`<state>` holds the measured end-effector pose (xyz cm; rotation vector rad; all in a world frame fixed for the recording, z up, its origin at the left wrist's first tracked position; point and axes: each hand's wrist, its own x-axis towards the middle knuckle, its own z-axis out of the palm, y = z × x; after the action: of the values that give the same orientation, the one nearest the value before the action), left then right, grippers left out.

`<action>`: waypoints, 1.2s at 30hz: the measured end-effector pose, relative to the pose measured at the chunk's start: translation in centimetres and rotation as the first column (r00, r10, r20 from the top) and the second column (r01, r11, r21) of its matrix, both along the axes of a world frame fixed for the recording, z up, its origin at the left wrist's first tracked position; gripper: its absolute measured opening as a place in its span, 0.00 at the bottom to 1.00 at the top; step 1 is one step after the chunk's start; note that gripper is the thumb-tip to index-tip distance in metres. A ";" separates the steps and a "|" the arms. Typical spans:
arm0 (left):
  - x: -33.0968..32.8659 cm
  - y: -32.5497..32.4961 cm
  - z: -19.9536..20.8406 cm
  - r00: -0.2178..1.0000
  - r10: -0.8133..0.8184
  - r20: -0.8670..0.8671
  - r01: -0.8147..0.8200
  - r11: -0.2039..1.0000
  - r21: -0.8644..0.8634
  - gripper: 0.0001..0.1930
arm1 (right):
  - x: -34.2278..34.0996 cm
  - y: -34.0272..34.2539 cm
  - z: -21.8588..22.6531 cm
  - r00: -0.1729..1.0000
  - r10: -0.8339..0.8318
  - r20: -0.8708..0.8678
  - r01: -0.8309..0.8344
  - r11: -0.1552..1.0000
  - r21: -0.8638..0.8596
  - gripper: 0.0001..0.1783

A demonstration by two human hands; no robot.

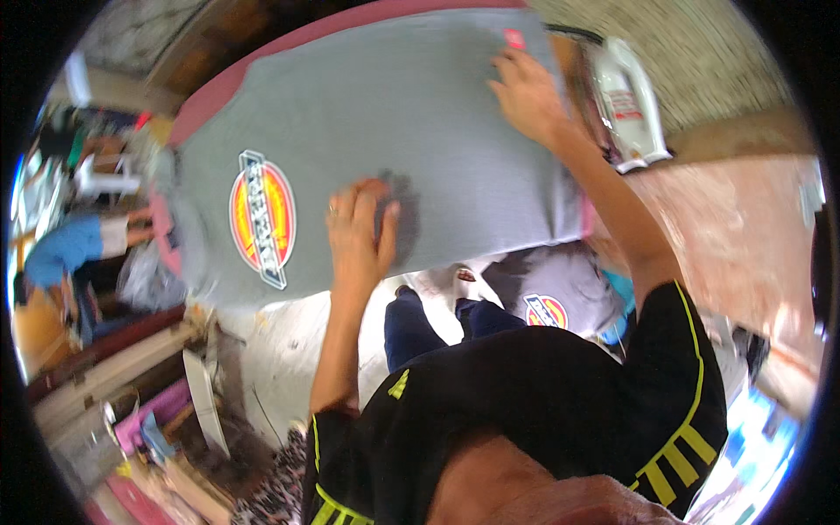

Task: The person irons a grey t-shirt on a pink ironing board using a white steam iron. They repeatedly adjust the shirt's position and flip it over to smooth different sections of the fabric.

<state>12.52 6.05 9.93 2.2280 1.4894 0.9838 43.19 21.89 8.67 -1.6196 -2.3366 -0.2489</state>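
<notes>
A grey T-shirt (455, 131) with an oval red, yellow and orange print (262, 219) lies spread over an ironing board with a dull red cover (214, 101). My left hand (357, 232) rests on the shirt near its front edge, fingers apart, right of the print. Beside those fingers the cloth shows a darker patch, perhaps damp or shadow. At the far right of the shirt, my right hand (529, 98) lies with fingers spread, its fingertips just below a small red tag (514, 39). Neither hand appears to hold anything.
A white iron (628, 105) stands right of the board, by a brownish surface (726, 236). Below the board's front edge lies another dark grey garment (560, 280) with a similar print. At left, a person in blue (70, 249) bends near a clear plastic bag (149, 280).
</notes>
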 end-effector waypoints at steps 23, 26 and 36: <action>-37.4 20.2 -4.6 0.697 0.697 -0.170 -0.637 0.711 0.298 0.27 | -0.8 4.0 -1.9 0.960 -0.263 0.093 0.257 0.964 0.073 0.28; -40.6 21.7 -4.4 0.711 0.666 -0.226 -0.650 0.745 0.150 0.30 | -12.6 9.1 -0.3 0.968 0.093 -0.235 -0.072 0.993 0.096 0.25; -43.9 23.1 -4.0 0.877 0.465 0.119 -0.458 0.885 -0.085 0.13 | -28.9 19.1 -2.2 0.836 0.320 -0.446 -0.373 0.927 -0.033 0.11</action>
<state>-31.40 29.13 5.98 1.7542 2.0048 1.1828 14.28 41.00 6.45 -1.1097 -2.2562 0.3086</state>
